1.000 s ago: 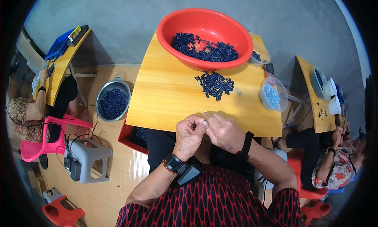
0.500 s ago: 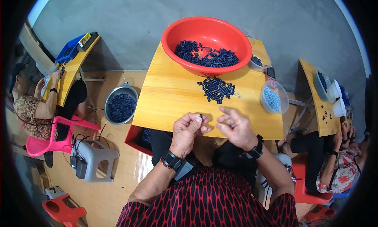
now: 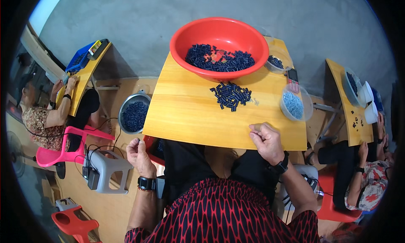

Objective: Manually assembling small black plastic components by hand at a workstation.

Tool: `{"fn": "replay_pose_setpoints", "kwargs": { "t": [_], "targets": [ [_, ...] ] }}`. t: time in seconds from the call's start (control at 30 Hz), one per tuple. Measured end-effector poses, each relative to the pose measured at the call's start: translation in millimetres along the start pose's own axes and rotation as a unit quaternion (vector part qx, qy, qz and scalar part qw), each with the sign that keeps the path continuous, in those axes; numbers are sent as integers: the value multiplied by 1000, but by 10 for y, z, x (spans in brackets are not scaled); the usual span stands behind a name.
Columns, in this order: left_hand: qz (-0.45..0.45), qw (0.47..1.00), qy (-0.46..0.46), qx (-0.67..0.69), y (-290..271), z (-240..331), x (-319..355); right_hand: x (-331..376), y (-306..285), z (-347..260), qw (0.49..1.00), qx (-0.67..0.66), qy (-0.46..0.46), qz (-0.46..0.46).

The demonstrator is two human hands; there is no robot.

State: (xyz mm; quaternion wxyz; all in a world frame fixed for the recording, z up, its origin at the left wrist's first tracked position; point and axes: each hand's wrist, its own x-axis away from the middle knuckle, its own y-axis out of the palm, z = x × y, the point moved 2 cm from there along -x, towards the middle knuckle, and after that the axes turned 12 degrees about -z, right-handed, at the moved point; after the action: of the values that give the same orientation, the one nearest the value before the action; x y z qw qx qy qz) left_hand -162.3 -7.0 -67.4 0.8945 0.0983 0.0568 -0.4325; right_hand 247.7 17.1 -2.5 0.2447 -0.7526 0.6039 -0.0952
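My left hand is off the table's front left corner, beside the red bin under the tabletop. Its fingers are pinched together; whatever may be between them is too small to make out. Over the table's front edge, my right hand has its fingers curled in with the thumb against them, and their inside is hidden. A loose pile of short black tubular pieces lies on the yellow wooden table. Behind it stands a big red basin, partly filled with more such pieces.
At the table's right are a clear tub of light-blue bits, a phone and a clear tub with dark pieces. A metal bowl of black pieces and a grey stool stand left. Other people work at side tables.
My left hand has moved left and down, from over the table's front edge to beside the red bin. The right hand has drawn slightly right and its fingers have curled in.
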Motion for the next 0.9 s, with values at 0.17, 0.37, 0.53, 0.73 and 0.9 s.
{"fn": "replay_pose_setpoints", "kwargs": {
  "t": [0.17, 0.37, 0.53, 0.73, 0.9],
  "targets": [
    [2, 996, -93, -10, 83, -123, -36, 17, -13, 3, 1000, -14, -17, 3],
    [-154, 939, 181, -250, 877, 515, -96, 24, -10, 0, 1000, 17, -23, 12],
    [-425, 825, 266, -260, 1893, 633, 17, 41, -11, 5, 999, 28, -25, 20],
    [-458, 808, 228, -293, 2342, 366, -2, 31, 6, -35, 999, 24, -26, 29],
    [-452, 801, 250, -304, 2427, 278, -5, 24, -21, -45, 998, 36, -37, 24]
  ]
}}
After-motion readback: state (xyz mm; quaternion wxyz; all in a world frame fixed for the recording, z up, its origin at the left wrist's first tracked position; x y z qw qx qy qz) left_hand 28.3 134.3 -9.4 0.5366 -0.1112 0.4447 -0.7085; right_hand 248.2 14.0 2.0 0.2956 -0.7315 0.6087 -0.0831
